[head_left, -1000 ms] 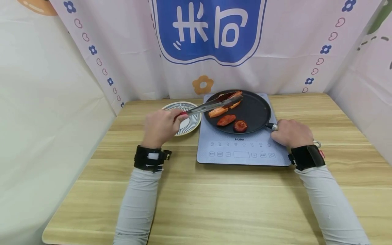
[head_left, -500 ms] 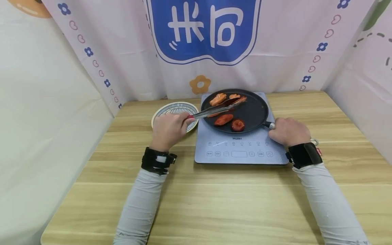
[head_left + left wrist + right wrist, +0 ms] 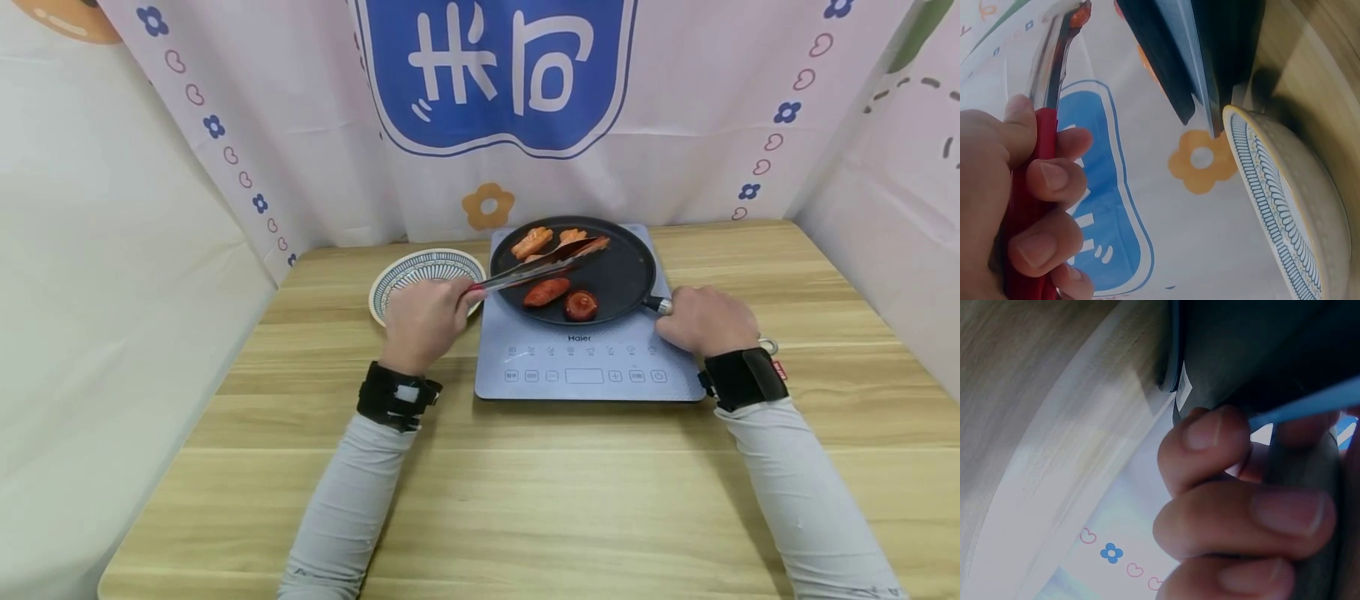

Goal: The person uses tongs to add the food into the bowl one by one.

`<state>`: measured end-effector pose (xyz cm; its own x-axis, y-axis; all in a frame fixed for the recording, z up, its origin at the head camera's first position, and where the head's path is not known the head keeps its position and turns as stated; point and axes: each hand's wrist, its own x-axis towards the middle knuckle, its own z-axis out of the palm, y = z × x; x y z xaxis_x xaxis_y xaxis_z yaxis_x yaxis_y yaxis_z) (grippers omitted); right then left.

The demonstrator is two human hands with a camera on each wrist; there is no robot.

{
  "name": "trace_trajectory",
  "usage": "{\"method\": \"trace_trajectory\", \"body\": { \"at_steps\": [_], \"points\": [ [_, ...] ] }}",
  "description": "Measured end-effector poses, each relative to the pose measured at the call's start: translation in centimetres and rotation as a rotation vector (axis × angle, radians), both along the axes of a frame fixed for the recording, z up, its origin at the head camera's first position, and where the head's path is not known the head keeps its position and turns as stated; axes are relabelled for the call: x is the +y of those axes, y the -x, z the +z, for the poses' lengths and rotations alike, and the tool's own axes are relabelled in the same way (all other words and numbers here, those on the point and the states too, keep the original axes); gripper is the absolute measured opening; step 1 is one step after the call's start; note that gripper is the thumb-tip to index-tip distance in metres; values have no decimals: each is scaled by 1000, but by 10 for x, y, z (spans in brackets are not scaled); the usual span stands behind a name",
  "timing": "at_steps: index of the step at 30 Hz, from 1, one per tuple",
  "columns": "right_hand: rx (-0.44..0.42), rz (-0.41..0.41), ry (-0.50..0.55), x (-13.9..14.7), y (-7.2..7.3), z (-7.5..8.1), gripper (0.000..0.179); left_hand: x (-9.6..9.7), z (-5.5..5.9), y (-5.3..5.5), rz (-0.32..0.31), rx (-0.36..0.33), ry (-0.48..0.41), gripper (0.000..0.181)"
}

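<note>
My left hand point(image 3: 427, 323) grips the red handle point(image 3: 1044, 150) of metal tongs point(image 3: 528, 271), which reach right over a flat black frying pan point(image 3: 622, 287). A reddish-orange piece of food point(image 3: 1079, 15) shows at the tongs' tip; whether it is pinched or only touched, I cannot tell. Two orange scored pieces point(image 3: 532, 242) lie at the pan's back. Near its front are a dark red oval piece point(image 3: 547, 292) and a round browned piece point(image 3: 581, 306). Another piece is partly hidden under the tongs. My right hand point(image 3: 711, 321) holds the pan's handle point(image 3: 659, 305), fingers curled round it.
Under the pan is a light-blue induction cooktop point(image 3: 592, 387) with a touch panel. A patterned plate point(image 3: 382, 287) stands left of it, partly behind my left hand. Both sit on a wooden table point(image 3: 525, 492), with a printed cloth point(image 3: 322, 150) hanging behind.
My left hand and the tongs have moved right and slightly nearer, uncovering food at the pan's back and more of the plate. My right hand still holds the handle. The view has shifted slightly.
</note>
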<state>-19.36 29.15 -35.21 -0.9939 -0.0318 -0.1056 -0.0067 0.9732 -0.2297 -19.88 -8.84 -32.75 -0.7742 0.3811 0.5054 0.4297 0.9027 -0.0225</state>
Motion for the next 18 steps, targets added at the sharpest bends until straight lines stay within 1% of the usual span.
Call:
{"method": "trace_trajectory", "body": {
  "at_steps": [5, 12, 18],
  "points": [
    [-12, -4, 1, 0, 0, 0, 16, 7, 0, -3, 1, 13, -6, 31],
    [-8, -6, 7, 0, -1, 0, 16, 16, -5, -7, 18, 103, 35, 31],
    [-17, -9, 7, -1, -1, 0, 16, 25, -7, -10, 14, 113, 66, 31]
  ]
}}
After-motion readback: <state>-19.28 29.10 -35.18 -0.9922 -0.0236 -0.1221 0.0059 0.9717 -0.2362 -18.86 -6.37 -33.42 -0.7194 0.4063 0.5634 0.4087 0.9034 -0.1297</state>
